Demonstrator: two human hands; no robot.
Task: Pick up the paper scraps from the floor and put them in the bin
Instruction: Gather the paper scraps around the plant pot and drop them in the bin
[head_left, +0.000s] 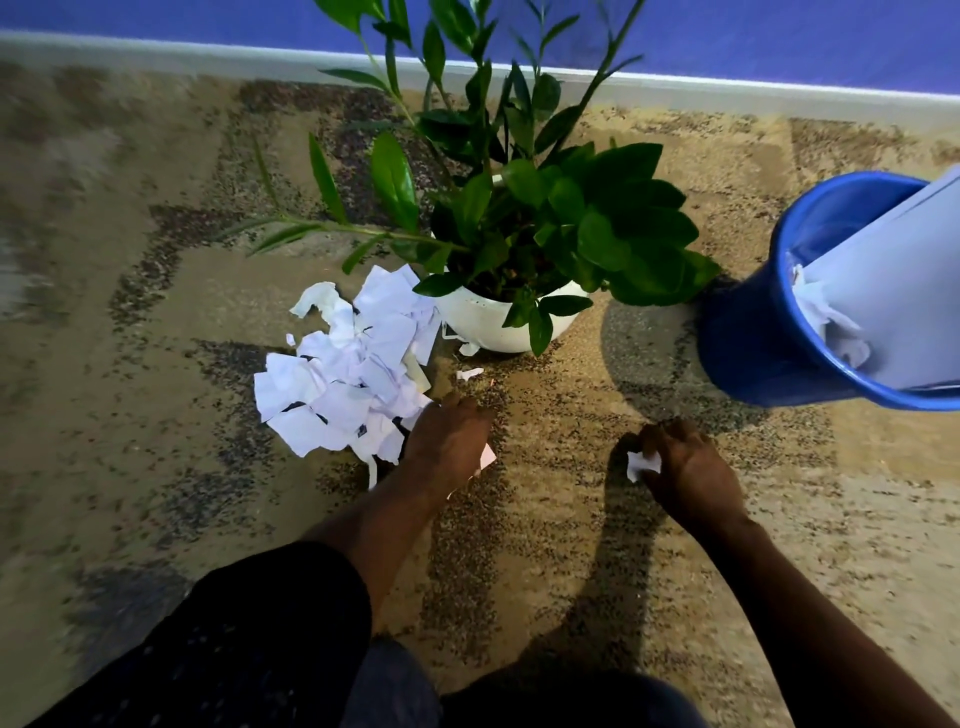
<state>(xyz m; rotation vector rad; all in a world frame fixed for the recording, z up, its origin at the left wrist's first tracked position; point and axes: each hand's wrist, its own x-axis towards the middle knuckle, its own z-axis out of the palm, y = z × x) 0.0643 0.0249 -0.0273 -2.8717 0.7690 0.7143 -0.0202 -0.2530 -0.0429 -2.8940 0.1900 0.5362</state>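
A heap of torn white paper scraps (348, 369) lies on the carpet left of the plant pot. My left hand (448, 441) rests palm down at the heap's right edge, with a scrap showing beneath it. My right hand (685, 467) is closed around a small white paper scrap (641, 464) just above the carpet. The blue bin (753, 332) stands at the right, holding white sheets and crumpled paper. Two small loose scraps (469, 373) lie near the pot's base.
A leafy green plant in a white pot (488, 322) stands between the heap and the bin, its leaves reaching over both. A blue wall with a pale skirting board (208, 57) runs along the back. My dark-clothed knees fill the bottom of the view.
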